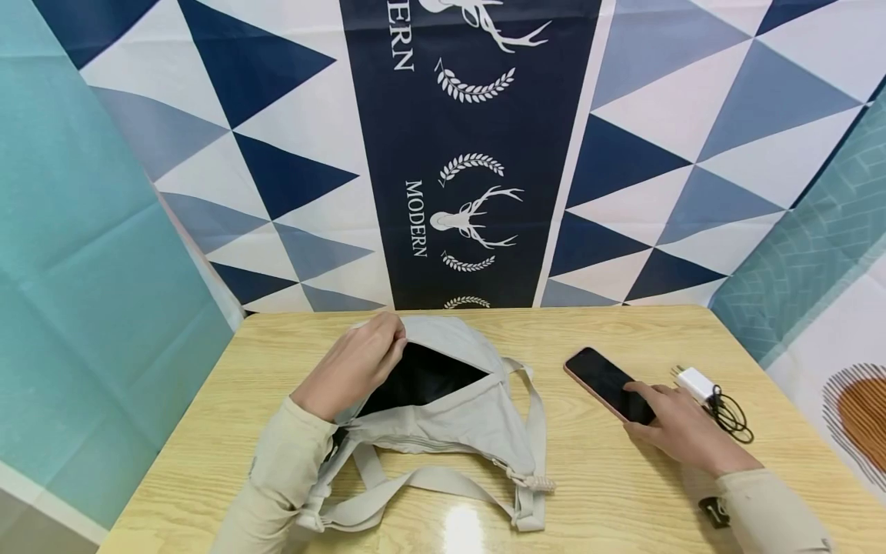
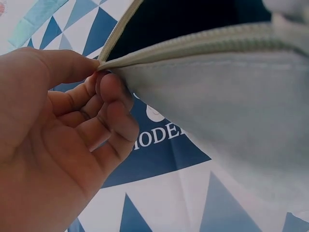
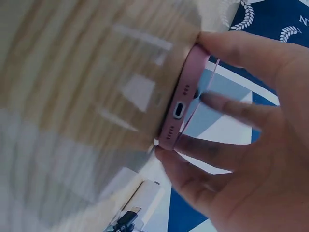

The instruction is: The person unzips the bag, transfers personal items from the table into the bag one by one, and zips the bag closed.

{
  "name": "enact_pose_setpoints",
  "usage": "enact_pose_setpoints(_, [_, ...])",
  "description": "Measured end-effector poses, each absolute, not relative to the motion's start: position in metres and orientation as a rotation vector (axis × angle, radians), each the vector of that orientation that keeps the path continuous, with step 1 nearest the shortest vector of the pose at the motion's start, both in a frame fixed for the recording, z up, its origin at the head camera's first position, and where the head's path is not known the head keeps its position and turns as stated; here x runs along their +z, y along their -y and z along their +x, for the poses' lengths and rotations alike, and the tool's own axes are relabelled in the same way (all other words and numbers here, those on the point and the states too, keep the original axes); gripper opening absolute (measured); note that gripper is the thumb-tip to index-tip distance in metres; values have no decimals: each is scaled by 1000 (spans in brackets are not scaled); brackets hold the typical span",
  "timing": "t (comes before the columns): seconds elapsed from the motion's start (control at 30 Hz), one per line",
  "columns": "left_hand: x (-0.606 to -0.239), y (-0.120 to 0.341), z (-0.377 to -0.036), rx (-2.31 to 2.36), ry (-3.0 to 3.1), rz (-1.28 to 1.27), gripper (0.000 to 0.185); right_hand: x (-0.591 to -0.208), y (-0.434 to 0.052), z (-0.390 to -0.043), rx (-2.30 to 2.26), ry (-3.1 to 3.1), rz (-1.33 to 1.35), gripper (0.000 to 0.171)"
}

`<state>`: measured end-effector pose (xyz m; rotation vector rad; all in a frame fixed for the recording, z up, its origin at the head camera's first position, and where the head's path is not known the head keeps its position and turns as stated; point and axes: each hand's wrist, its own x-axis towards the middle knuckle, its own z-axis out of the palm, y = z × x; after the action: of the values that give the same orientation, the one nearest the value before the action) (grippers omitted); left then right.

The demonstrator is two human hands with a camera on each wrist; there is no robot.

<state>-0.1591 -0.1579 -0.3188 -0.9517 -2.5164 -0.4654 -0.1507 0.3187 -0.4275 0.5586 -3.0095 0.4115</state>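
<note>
A light grey-white bag [image 1: 453, 423] lies on the table with its zipped mouth gaping and a dark inside showing. My left hand [image 1: 360, 365] pinches the zipper edge [image 2: 116, 63] of that mouth between thumb and forefinger and holds it up. To the right, a smartphone [image 1: 602, 381] in a pink case lies screen up. My right hand [image 1: 681, 427] grips its near end, thumb along one side and fingers at the other. The right wrist view shows the phone's charging port [image 3: 179, 109], with one fingertip over the screen.
Right of the phone sit a white charger plug [image 1: 695, 383] and a coiled black cable [image 1: 730, 418]. Bag straps [image 1: 443, 481] spread toward the near side of the wooden table [image 1: 208, 462]. A patterned cloth [image 1: 477, 154] hangs behind the far edge.
</note>
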Motion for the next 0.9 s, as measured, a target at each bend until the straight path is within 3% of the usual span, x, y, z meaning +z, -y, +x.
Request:
enact_pose_setpoints(0.43, [-321,153,-160,-464,2544,-936,9,-420,-315,-140,664,2935,378,65])
enact_pose_setpoints(0.73, [-320,150,-159,-459,2541,-939,10,-424,-311,-131,947,2811,218,41])
enact_pose_setpoints(0.9, [-319,148,-158,-468,2546,-924,11,-424,-301,-122,1462,2733,89,42])
